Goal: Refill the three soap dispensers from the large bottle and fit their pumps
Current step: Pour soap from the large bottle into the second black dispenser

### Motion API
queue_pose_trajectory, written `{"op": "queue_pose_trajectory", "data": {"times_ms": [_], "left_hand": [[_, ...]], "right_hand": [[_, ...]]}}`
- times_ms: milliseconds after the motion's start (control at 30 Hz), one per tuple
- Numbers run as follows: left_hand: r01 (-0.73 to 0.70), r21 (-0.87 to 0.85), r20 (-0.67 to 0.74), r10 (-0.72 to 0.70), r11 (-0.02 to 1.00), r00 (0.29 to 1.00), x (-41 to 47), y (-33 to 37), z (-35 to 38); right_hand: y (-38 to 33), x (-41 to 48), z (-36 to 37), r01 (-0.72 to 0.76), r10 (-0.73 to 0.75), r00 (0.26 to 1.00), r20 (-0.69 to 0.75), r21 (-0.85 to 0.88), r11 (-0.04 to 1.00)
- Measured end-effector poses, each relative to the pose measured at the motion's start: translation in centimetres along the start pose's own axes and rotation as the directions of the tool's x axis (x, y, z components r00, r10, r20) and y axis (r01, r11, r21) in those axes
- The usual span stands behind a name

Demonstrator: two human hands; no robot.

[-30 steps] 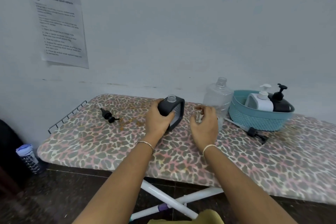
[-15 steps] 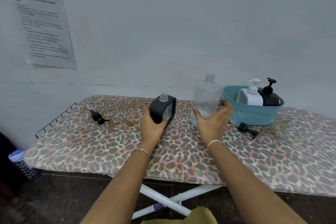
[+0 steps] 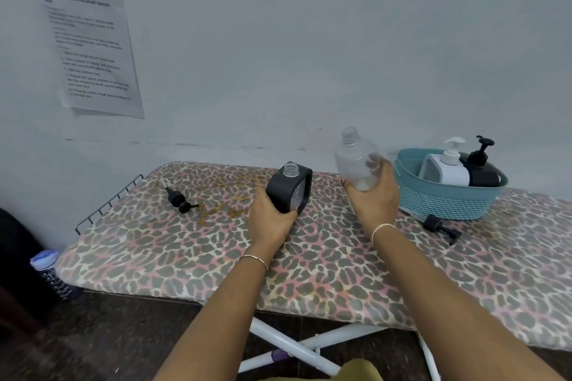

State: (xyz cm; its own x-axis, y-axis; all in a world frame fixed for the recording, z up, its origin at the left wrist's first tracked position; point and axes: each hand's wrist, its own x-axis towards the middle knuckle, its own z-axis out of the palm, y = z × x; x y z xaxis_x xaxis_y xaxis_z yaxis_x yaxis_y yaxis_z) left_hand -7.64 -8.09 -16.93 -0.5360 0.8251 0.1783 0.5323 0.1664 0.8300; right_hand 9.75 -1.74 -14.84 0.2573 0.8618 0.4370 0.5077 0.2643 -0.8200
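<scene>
A black square dispenser [image 3: 288, 187] with an open clear neck stands on the leopard-print board [image 3: 309, 257]; my left hand [image 3: 269, 219] grips its lower left side. My right hand [image 3: 376, 198] holds the large clear bottle [image 3: 354, 161], uncapped, lifted and tilted slightly left. One loose black pump [image 3: 179, 199] lies at the left of the board, another black pump [image 3: 439, 224] in front of the basket. A white dispenser [image 3: 445, 168] and a black dispenser [image 3: 481, 170], both with pumps on, stand in the teal basket [image 3: 445, 201].
The board stands against a pale wall with a printed sheet [image 3: 88, 43] taped at the left. A wire rack [image 3: 105, 204] ends the board at the left. A water bottle [image 3: 51, 274] stands on the dark floor. White crossed legs [image 3: 303, 346] show below.
My right hand reached the large clear bottle, closed round it and lifted it off the board. My left hand kept hold of the black dispenser, which now stands upright.
</scene>
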Motion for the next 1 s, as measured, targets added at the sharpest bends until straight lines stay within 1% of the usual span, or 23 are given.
{"op": "queue_pose_trajectory", "data": {"times_ms": [67, 133, 200, 300, 400, 533, 800, 1000], "left_hand": [[0.021, 0.044, 0.004, -0.021, 0.999, 1.000, -0.2, 0.2, -0.1], [0.032, 0.077, 0.008, -0.033, 0.997, 0.999, -0.4, 0.4, -0.1], [0.028, 0.102, 0.012, -0.029, 0.994, 1.000, -0.6, 0.6, -0.3], [0.030, 0.114, 0.017, -0.032, 0.993, 0.999, -0.9, 0.9, -0.5], [0.036, 0.121, 0.015, -0.038, 0.992, 0.999, -1.1, 1.1, -0.5], [0.050, 0.115, -0.007, -0.049, 0.992, 0.999, -1.6, 1.2, -0.4], [0.079, 0.146, -0.060, -0.070, 0.986, 0.996, -2.1, 1.7, -0.1], [0.091, 0.156, -0.071, -0.081, 0.984, 0.994, -2.2, 1.8, 0.1]], "right_hand": [[-0.5, -0.1, -0.2, 0.101, -0.105, 0.994, -0.032, -0.101, 0.990], [-0.6, 0.0, -0.3, 0.225, -0.240, 0.970, -0.051, -0.206, 0.952], [-0.7, 0.2, -0.4, 0.316, -0.333, 0.943, 0.000, -0.316, 0.895], [-1.1, 0.4, -0.6, 0.398, -0.410, 0.909, 0.078, -0.456, 0.796], [-1.8, 0.3, -0.7, 0.430, -0.429, 0.893, 0.134, -0.532, 0.730], [-2.3, 0.3, -0.7, 0.439, -0.427, 0.888, 0.169, -0.583, 0.683], [-2.7, 0.1, -1.2, 0.457, -0.422, 0.880, 0.219, -0.633, 0.625], [-3.1, -0.2, -1.4, 0.477, -0.413, 0.872, 0.263, -0.643, 0.599]]}}
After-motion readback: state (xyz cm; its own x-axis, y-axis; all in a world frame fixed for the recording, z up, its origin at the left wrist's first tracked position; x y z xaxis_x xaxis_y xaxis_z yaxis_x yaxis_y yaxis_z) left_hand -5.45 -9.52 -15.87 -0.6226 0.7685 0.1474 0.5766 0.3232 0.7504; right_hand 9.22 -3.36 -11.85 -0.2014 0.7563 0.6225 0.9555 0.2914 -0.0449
